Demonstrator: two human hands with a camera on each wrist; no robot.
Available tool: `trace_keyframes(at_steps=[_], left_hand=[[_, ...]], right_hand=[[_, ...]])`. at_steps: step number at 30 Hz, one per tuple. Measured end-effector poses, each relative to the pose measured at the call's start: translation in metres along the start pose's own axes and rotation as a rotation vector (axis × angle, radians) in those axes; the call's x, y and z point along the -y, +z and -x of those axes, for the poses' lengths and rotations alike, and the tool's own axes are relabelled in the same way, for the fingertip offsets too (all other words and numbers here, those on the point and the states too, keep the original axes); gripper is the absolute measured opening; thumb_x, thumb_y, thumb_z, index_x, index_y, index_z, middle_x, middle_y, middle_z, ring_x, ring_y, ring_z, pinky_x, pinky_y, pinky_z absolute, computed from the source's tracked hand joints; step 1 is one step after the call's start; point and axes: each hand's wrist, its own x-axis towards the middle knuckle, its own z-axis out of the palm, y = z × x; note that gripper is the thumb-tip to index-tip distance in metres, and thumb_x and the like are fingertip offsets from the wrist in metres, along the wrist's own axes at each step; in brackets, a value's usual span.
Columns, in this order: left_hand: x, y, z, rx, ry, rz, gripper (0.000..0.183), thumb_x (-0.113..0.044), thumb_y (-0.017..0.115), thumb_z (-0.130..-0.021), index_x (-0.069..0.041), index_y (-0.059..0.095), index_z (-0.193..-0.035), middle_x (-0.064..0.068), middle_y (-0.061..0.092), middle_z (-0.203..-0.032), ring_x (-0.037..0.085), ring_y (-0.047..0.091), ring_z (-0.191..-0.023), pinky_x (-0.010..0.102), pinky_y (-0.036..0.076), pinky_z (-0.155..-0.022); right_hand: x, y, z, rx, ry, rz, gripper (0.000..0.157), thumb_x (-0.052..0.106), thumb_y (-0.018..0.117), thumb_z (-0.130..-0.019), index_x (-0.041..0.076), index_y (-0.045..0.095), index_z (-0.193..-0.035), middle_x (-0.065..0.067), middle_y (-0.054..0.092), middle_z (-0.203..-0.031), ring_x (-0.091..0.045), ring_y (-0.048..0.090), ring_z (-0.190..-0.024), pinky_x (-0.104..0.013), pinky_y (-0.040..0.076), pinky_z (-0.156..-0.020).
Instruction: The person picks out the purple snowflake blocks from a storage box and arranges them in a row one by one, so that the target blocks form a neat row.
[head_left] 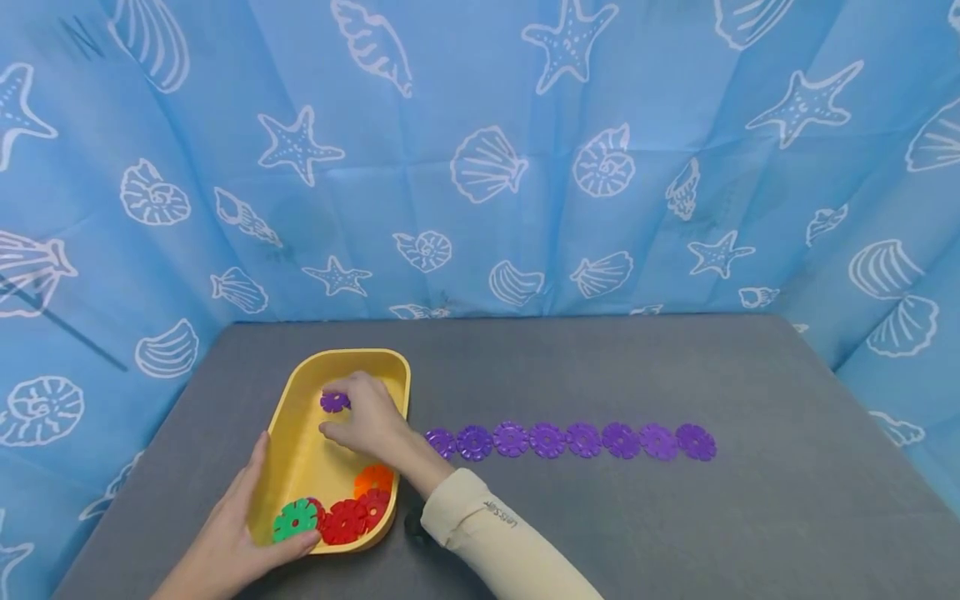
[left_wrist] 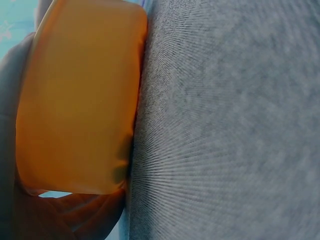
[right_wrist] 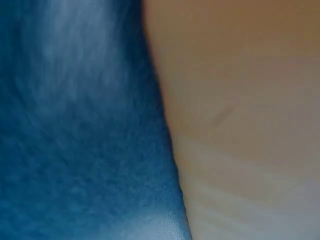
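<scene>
A yellow tray (head_left: 303, 417) stands at the left of the table. My left hand (head_left: 232, 529) grips its near left corner, fingers along the outer side and thumb at the near edge; the left wrist view shows this hand (left_wrist: 75, 215) around the tray's outside (left_wrist: 75, 100). Inside the tray, my right hand (head_left: 371, 421) reaches toward a purple notched disc (head_left: 334, 402). Its fingers partly cover that disc, and the thumb is apart from it. Green (head_left: 296, 521), red (head_left: 344, 522) and orange (head_left: 372, 480) notched discs lie in the tray's near end.
Several purple discs (head_left: 547, 440) form a row on the grey table (head_left: 637, 533) to the right of the tray. A small dark object (head_left: 415, 525) is partly hidden beside the right sleeve (head_left: 502, 533). A blue shell-patterned curtain (head_left: 480, 225) surrounds the table's back and sides.
</scene>
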Motion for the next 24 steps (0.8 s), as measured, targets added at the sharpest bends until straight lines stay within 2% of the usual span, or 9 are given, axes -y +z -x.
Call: trace_keyframes(at_steps=[3,6,9,12,15,19,22,24], left_hand=[[-0.001,-0.002,-0.001,0.019,-0.026,0.002,0.137,-0.059,0.08,-0.078,-0.014,-0.018,-0.163,0.03,0.026,-0.156,0.043,0.044,-0.127,0.058,0.056,-0.093],[-0.002,-0.002,-0.001,0.037,-0.043,0.007,0.137,-0.06,0.079,-0.078,-0.015,-0.02,-0.162,0.03,0.024,-0.157,0.043,0.043,-0.128,0.057,0.056,-0.094],[-0.003,-0.003,-0.001,0.038,-0.041,0.012,0.137,-0.06,0.079,-0.078,-0.016,-0.02,-0.162,0.029,0.023,-0.159,0.044,0.042,-0.129,0.057,0.056,-0.094],[-0.005,-0.002,-0.002,0.035,-0.036,0.019,0.137,-0.061,0.079,-0.078,-0.017,-0.019,-0.163,0.028,0.023,-0.159,0.044,0.042,-0.13,0.056,0.057,-0.094],[-0.006,-0.002,-0.001,0.026,-0.026,0.014,0.138,-0.06,0.08,-0.077,-0.016,-0.018,-0.163,0.028,0.025,-0.157,0.043,0.044,-0.128,0.055,0.058,-0.092],[-0.007,-0.003,-0.001,0.023,-0.027,0.011,0.138,-0.06,0.08,-0.077,-0.015,-0.018,-0.163,0.029,0.026,-0.157,0.043,0.044,-0.128,0.055,0.059,-0.092],[-0.006,-0.003,-0.002,0.035,-0.043,0.019,0.139,-0.061,0.08,-0.076,-0.016,-0.019,-0.163,0.029,0.023,-0.158,0.045,0.042,-0.13,0.054,0.059,-0.092],[-0.005,-0.003,-0.002,0.041,-0.051,0.023,0.139,-0.061,0.08,-0.076,-0.016,-0.02,-0.162,0.029,0.023,-0.158,0.045,0.042,-0.13,0.054,0.059,-0.092]], right_hand=[[0.002,0.004,-0.004,0.049,0.098,0.107,0.054,0.029,0.083,-0.084,0.015,0.069,-0.134,-0.005,0.063,-0.133,-0.02,0.056,-0.116,-0.023,0.051,-0.097],[0.002,0.007,-0.007,0.091,0.196,0.141,0.067,0.033,0.084,-0.082,0.018,0.061,-0.143,-0.005,0.055,-0.141,-0.023,0.048,-0.121,-0.028,0.05,-0.099],[0.0,0.011,-0.01,0.091,0.25,0.138,0.077,0.034,0.084,-0.082,0.016,0.052,-0.15,-0.006,0.049,-0.147,-0.027,0.041,-0.129,-0.033,0.049,-0.105],[-0.002,0.014,-0.012,0.08,0.278,0.149,0.082,0.036,0.083,-0.084,0.015,0.046,-0.154,-0.006,0.045,-0.15,-0.028,0.037,-0.134,-0.033,0.047,-0.109],[-0.004,0.016,-0.014,0.073,0.278,0.172,0.076,0.038,0.083,-0.084,0.015,0.053,-0.15,-0.004,0.047,-0.14,-0.026,0.038,-0.127,-0.028,0.048,-0.102],[-0.004,0.017,-0.014,0.059,0.264,0.183,0.056,0.039,0.085,-0.082,0.017,0.069,-0.131,0.0,0.047,-0.119,-0.022,0.039,-0.114,-0.025,0.045,-0.088],[-0.003,0.018,-0.013,0.054,0.256,0.17,0.044,0.037,0.087,-0.08,0.019,0.074,-0.117,0.001,0.046,-0.112,-0.02,0.039,-0.111,-0.024,0.044,-0.084],[-0.002,0.019,-0.012,0.066,0.253,0.177,0.045,0.039,0.089,-0.078,0.021,0.074,-0.116,0.002,0.047,-0.114,-0.019,0.039,-0.112,-0.024,0.044,-0.085]])
